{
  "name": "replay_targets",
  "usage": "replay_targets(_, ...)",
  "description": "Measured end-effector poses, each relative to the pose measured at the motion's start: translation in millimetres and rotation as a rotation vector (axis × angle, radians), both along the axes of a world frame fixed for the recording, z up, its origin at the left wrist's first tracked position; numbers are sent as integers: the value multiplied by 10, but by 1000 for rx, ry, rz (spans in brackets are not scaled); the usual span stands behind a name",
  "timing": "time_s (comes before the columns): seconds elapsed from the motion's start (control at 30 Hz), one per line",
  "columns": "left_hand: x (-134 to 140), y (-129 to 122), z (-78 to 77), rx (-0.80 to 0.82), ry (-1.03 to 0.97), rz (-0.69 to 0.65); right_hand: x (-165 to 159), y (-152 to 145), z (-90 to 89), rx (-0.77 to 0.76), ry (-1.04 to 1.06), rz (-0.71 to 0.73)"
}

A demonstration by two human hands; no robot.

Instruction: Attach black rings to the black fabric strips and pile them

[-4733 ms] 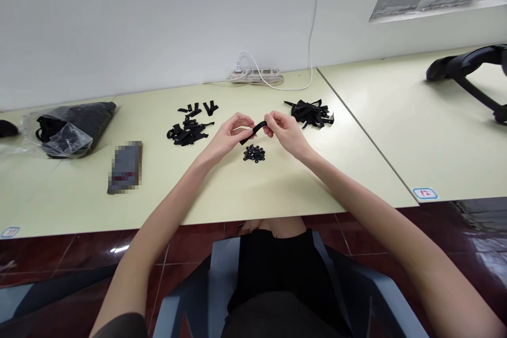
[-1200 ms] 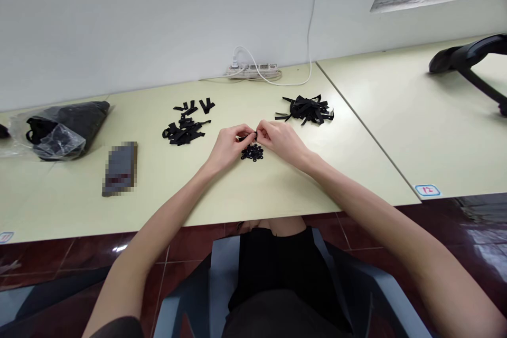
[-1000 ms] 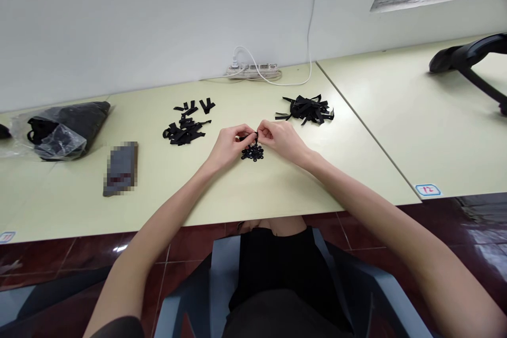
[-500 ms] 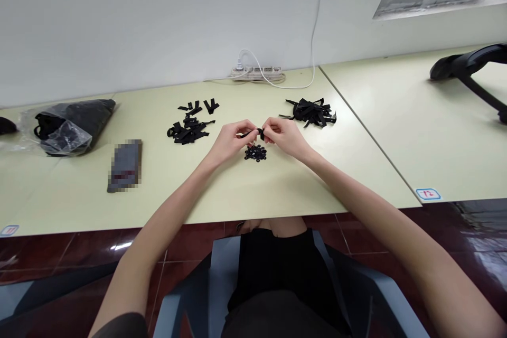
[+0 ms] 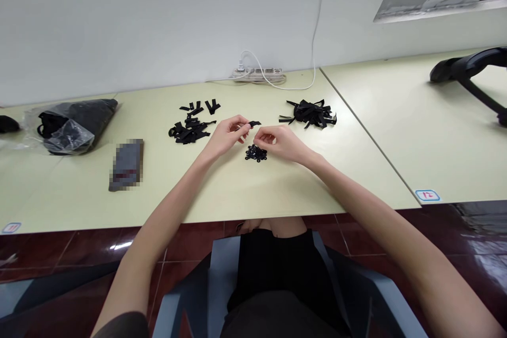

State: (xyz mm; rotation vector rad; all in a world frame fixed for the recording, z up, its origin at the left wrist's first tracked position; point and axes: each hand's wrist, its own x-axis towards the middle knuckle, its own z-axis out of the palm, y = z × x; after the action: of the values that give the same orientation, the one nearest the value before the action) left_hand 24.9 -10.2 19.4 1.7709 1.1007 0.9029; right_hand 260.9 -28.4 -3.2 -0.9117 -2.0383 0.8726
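Left hand [image 5: 229, 135] pinches short black fabric strip [image 5: 254, 123]; right hand [image 5: 280, 142], fingers curled, right by small black ring-shaped pieces [image 5: 256, 153] heaped on pale yellow-green tabletop [image 5: 253, 195].

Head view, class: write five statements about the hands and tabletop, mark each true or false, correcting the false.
1. The left hand holds a black fabric strip. True.
2. The right hand is far from the small black rings. False: it is right by them.
3. A white plug sits in the power strip. True.
4. The clear plastic bag lies right of the rings. False: it lies left.
5. The power strip lies farther back than the rings. True.
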Motion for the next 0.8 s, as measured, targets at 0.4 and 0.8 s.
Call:
replay_targets(0.4,-50,-73,183,-254,1,-220,114,87,-5,502,-80,-92)
replay_targets(0.8,-106,-11,120,-175,284,-184,238,167,-50,531,-318,64)
